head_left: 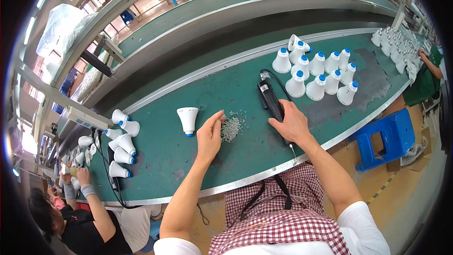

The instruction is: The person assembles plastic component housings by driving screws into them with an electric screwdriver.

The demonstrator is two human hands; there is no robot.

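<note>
My right hand (293, 122) is wrapped round a black electric screwdriver (268, 95). Its thin bit points toward the table's front edge, and a cord loops from its far end. Beside a heap of small silver screws (231, 130), my left hand (209, 135) has its fingers pressed together along the heap's left side. Whatever those fingertips pinch is too small to make out. Just left of that hand, a white cone-shaped lamp housing (188, 119) rests on the green table with its wide rim away from me and its blue tip toward me.
Several white housings with blue tips stand upright at the back right (315, 88). More lie on their sides at the left (123, 156), near a black cord. Co-workers sit at both ends of the table (160, 170). A blue stool (384, 137) stands on the floor at right.
</note>
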